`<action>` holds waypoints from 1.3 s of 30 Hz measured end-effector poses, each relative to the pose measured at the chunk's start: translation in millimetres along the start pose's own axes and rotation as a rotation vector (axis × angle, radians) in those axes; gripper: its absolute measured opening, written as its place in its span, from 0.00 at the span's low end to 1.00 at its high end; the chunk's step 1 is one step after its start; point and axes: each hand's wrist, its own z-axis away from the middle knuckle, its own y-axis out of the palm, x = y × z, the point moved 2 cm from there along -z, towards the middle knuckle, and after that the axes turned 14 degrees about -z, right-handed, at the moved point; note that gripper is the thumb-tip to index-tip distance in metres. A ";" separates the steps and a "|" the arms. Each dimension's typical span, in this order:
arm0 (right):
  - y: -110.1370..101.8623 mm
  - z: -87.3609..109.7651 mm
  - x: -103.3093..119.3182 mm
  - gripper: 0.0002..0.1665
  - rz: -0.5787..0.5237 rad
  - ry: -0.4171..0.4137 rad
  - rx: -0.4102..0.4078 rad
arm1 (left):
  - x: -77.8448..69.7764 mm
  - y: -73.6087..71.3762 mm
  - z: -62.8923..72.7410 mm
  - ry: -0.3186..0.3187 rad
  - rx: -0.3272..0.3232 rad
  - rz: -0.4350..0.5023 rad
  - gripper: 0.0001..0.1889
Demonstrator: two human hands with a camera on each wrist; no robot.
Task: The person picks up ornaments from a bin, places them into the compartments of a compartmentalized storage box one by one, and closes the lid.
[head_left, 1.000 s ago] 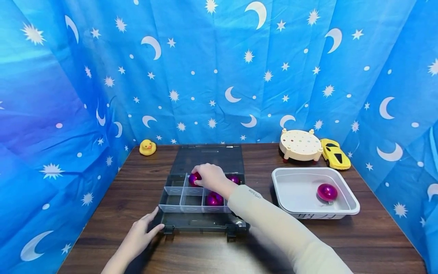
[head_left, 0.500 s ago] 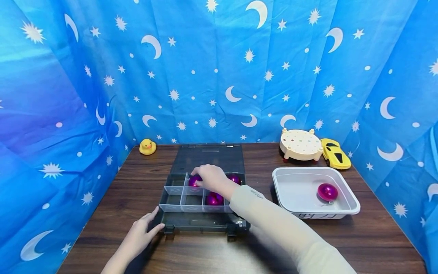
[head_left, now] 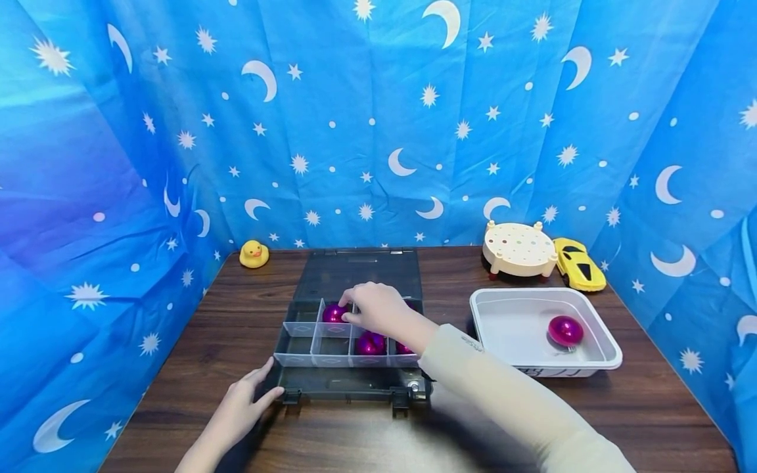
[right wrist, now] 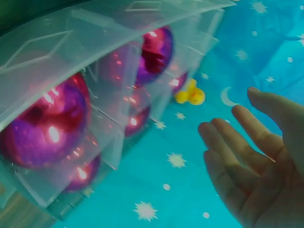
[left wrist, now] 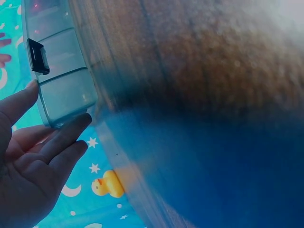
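Right hand [head_left: 381,309] has shifted rightward; divided case [head_left: 355,276] holds magenta balls [head_left: 371,343], white tray [head_left: 508,328] one.

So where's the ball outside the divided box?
In the head view, the ball lies in the right half of the white tray, right of the divided box.

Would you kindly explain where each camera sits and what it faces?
Head: worn on the head, facing forward and down at the box; left hand, right hand and right sleeve show.
Left wrist: worn there, facing the box's corner; left hand, plus the other's fingertips.
Right wrist: worn there, facing purple balls; right hand shows.
Shared by both wrist views: yellow duck.
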 end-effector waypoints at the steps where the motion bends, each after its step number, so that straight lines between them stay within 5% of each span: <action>1: -3.0 4.1 1.0 0.17 0.006 -0.004 -0.010 | 0.1 0.1 0.0 -0.001 0.000 0.000 0.33; 11: -23.8 63.8 0.5 0.15 0.068 -0.046 -0.153 | 1.1 1.7 -0.2 0.007 -0.005 -0.001 0.33; 20: -42.9 129.2 -25.7 0.14 0.107 -0.054 -0.305 | 1.9 0.6 0.6 -0.007 0.031 0.023 0.34; 24: -55.7 153.2 -44.9 0.14 0.121 0.010 -0.342 | 1.5 -1.6 2.1 -0.007 0.039 0.028 0.33; 31: -84.7 192.0 -82.2 0.19 0.194 0.249 -0.312 | 0.5 -1.8 2.4 0.003 0.019 0.011 0.33; 39: -103.2 226.9 -118.5 0.22 0.251 0.309 -0.366 | 2.1 -1.0 2.2 -0.003 0.022 0.013 0.33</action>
